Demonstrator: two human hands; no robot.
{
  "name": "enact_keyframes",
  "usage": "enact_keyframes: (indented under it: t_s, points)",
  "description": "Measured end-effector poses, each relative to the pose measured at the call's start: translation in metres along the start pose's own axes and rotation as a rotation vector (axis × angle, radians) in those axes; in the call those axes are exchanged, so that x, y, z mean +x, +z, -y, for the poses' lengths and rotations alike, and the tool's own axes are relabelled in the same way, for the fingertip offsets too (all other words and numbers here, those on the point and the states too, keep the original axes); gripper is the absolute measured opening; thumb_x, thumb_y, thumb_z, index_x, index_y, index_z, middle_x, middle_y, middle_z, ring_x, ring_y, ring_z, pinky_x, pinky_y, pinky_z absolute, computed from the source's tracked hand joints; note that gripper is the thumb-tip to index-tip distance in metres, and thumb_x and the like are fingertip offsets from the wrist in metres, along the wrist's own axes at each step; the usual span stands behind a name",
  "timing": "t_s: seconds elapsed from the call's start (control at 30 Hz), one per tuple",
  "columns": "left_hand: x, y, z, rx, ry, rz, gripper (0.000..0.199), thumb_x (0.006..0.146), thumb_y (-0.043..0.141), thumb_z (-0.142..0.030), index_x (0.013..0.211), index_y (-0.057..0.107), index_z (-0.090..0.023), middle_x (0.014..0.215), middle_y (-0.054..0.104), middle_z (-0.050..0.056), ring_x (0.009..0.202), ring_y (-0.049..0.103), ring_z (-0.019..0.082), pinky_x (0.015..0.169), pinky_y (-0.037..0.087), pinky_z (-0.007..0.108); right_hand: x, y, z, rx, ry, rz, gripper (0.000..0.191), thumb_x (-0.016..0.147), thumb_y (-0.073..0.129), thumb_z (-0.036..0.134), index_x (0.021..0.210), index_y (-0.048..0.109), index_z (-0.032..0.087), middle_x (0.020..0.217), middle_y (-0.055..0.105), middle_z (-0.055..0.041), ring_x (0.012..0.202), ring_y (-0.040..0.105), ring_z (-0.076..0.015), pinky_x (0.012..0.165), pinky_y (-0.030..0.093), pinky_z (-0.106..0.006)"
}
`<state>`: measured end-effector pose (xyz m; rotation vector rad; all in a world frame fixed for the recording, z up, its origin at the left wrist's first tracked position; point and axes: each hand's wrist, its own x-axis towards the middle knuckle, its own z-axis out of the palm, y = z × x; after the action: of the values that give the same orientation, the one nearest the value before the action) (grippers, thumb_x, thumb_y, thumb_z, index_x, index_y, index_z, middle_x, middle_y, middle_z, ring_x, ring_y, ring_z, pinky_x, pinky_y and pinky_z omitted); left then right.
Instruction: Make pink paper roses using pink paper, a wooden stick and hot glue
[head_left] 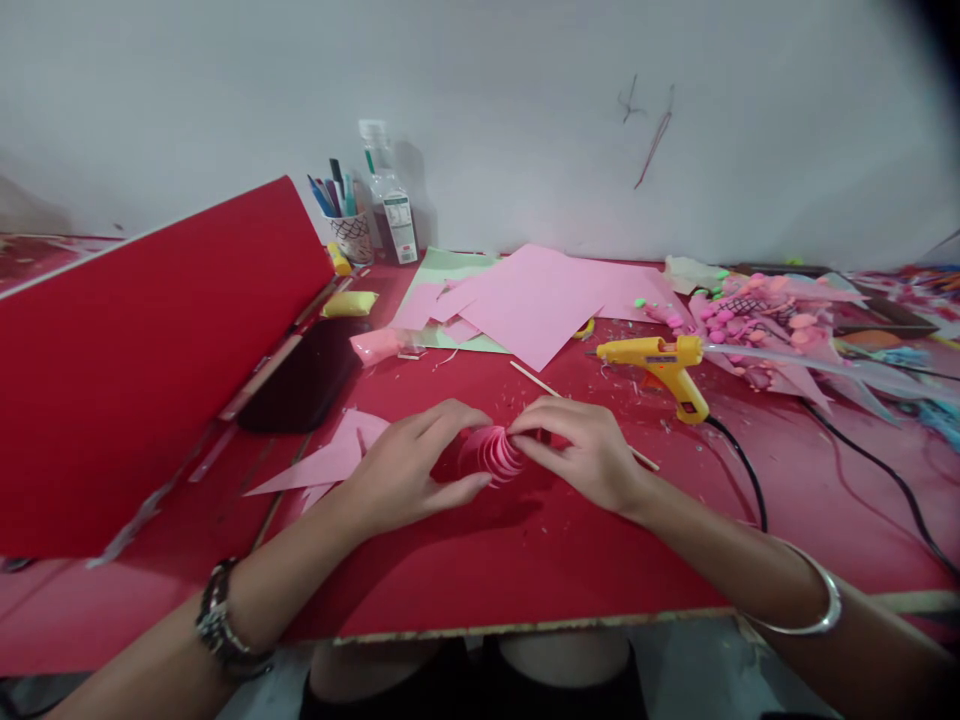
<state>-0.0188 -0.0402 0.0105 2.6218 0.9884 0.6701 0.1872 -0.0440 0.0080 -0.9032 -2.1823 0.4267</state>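
Red table, glue gun behind. Left hand and right hand both pinch pink paper coil with fingertips.

The matt red tabletop has a rough, chipped front edge. The coiled pink paper strip looks thin and matt; the yellow plastic glue gun is smooth, slightly glossy.

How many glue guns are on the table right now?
1. The yellow glue gun lies on the red table, just beyond the right hand, near the pink paper sheets. Others may be hidden under the clutter at right.
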Motion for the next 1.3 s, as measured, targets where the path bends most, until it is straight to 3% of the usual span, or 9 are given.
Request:
enact_keyframes:
  t_s: [0.2, 0.33, 0.47, 0.57, 0.8, 1.03, 1.17, 1.3]
  points:
    - [0.002, 0.005, 0.003, 0.002, -0.146, -0.019, 0.032, 0.074, 0.053, -0.028, 0.104, 0.041, -0.021, 0.103, 0.049, 0.005, 0.086, 0.052, 0.016, 0.07, 0.044, 0.028, 0.002, 0.002, -0.002, 0.074, 0.063, 0.032, 0.009, 0.078, 0.05, 0.017, 0.082, 0.058, 0.016, 0.08, 0.059, -0.0024, 0.072, 0.054, -0.0103, 0.067, 0.044, -0.022]
    - [0.002, 0.007, 0.005, -0.03, -0.167, 0.011, 0.028, 0.075, 0.051, -0.024, 0.102, 0.043, -0.021, 0.101, 0.049, 0.004, 0.086, 0.051, 0.015, 0.073, 0.043, 0.028, 0.001, 0.002, -0.004, 0.114, 0.092, -0.018, 0.011, 0.078, 0.049, 0.017, 0.087, 0.055, 0.016, 0.088, 0.054, -0.0044, 0.073, 0.053, -0.0097, 0.065, 0.044, -0.021]
    - [0.001, 0.004, 0.006, -0.043, -0.194, 0.016, 0.025, 0.075, 0.052, -0.029, 0.096, 0.043, -0.019, 0.091, 0.05, 0.003, 0.076, 0.05, 0.014, 0.066, 0.042, 0.027, 0.0, -0.002, -0.004, 0.071, 0.119, -0.038, 0.008, 0.078, 0.044, 0.014, 0.078, 0.051, 0.017, 0.075, 0.052, -0.0017, 0.067, 0.049, -0.0099, 0.06, 0.041, -0.022]
    - [0.001, 0.002, 0.007, -0.035, -0.22, 0.005, 0.024, 0.074, 0.052, -0.037, 0.086, 0.043, -0.018, 0.082, 0.048, 0.001, 0.068, 0.047, 0.013, 0.059, 0.04, 0.025, -0.001, -0.004, -0.003, 0.041, 0.102, 0.049, 0.006, 0.078, 0.045, 0.017, 0.074, 0.05, 0.017, 0.07, 0.051, -0.0003, 0.063, 0.047, -0.0097, 0.059, 0.039, -0.022]
    - [0.003, 0.007, 0.009, -0.045, -0.172, 0.12, 0.02, 0.074, 0.054, -0.034, 0.085, 0.047, -0.019, 0.085, 0.05, 0.001, 0.075, 0.048, 0.014, 0.064, 0.04, 0.026, -0.001, -0.002, -0.002, -0.073, 0.141, 0.279, 0.017, 0.077, 0.051, 0.032, 0.086, 0.053, 0.018, 0.086, 0.055, -0.0027, 0.076, 0.051, -0.013, 0.067, 0.039, -0.026]
    - [0.004, 0.009, 0.01, -0.118, -0.128, 0.163, 0.019, 0.075, 0.054, -0.026, 0.092, 0.048, -0.02, 0.094, 0.051, 0.002, 0.084, 0.049, 0.015, 0.072, 0.042, 0.028, 0.0, -0.001, -0.002, -0.052, 0.146, 0.262, 0.026, 0.072, 0.057, 0.034, 0.092, 0.049, 0.018, 0.093, 0.054, -0.0044, 0.085, 0.049, -0.015, 0.073, 0.039, -0.027]
    - [0.002, 0.007, 0.012, -0.095, -0.029, 0.101, 0.021, 0.074, 0.053, -0.018, 0.095, 0.051, -0.021, 0.107, 0.044, 0.004, 0.096, 0.046, 0.016, 0.08, 0.042, 0.029, 0.001, -0.002, 0.001, 0.013, 0.095, 0.28, 0.024, 0.074, 0.057, 0.03, 0.094, 0.049, 0.019, 0.097, 0.055, -0.0035, 0.089, 0.049, -0.0141, 0.077, 0.039, -0.027]
    - [0.001, 0.008, 0.014, -0.012, 0.021, 0.026, 0.022, 0.073, 0.049, -0.01, 0.09, 0.054, -0.022, 0.104, 0.042, 0.004, 0.092, 0.046, 0.015, 0.076, 0.042, 0.027, 0.001, -0.003, 0.003, 0.058, 0.059, 0.318, 0.021, 0.076, 0.056, 0.028, 0.094, 0.049, 0.019, 0.097, 0.055, -0.0034, 0.089, 0.049, -0.0134, 0.078, 0.039, -0.026]
